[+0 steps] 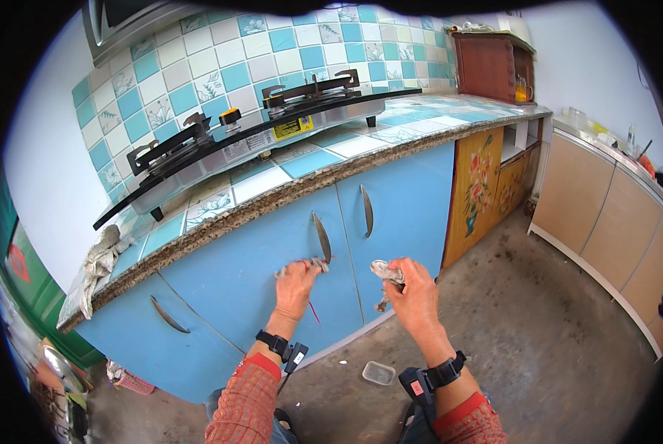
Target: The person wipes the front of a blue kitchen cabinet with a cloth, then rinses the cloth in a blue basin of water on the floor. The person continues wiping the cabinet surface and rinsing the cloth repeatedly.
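Note:
My left hand (296, 287) is closed on a small greyish rag (280, 273), right beside the lower end of a curved metal handle (319, 228) on a blue cabinet door (261, 251). Whether the rag touches the handle I cannot tell. A thin red strand hangs below this hand. To the right, my right hand (416, 294) grips a crumpled, stained whitish rag (385, 271), held in front of the neighbouring blue door (405, 200); part of it dangles beneath the fingers. That door has a similar curved handle (366, 212).
Above the doors runs a tiled counter (313, 164) carrying a gas stove (250, 140). Another cloth (103, 259) drapes over its left end. On the floor by my feet lies a clear plastic tub (379, 373). Beige cabinets (576, 192) stand at the right.

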The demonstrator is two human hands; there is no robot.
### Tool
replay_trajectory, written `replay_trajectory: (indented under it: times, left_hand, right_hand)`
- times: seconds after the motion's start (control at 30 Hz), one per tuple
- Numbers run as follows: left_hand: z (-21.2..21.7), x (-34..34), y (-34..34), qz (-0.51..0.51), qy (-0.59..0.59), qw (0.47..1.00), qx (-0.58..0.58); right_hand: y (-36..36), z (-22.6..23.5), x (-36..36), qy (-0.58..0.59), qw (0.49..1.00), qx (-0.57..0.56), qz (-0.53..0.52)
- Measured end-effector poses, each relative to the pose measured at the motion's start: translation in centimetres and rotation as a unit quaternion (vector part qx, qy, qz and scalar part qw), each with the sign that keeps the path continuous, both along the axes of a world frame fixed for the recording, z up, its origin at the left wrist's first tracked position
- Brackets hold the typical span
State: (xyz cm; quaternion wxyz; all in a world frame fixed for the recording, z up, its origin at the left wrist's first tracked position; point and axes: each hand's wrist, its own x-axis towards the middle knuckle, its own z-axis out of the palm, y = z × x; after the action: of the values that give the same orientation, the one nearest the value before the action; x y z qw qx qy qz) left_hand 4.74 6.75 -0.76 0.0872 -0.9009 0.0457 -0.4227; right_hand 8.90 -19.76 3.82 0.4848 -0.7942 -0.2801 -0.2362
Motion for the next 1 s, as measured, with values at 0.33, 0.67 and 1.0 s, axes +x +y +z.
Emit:
replay_trajectory:
  times: [0.33,0.67,1.0]
  left_hand:
    - [-0.7,-2.5,0.2,-0.029,0.176,0.955,-0.236]
    - [1.3,-6.0,-5.0,-0.191,0.221,0.537,-0.792]
    - [1.5,-5.7,-4.4,-0.213,0.163,0.561,-0.783]
  right_hand:
    - [1.1,-0.9,1.5,0.232,0.898,0.276,0.252]
    - [4.8,0.2,-1.0,0.021,0.978,0.167,0.121]
    - [8.5,0.2,-1.2,-0.002,0.988,0.144,0.055]
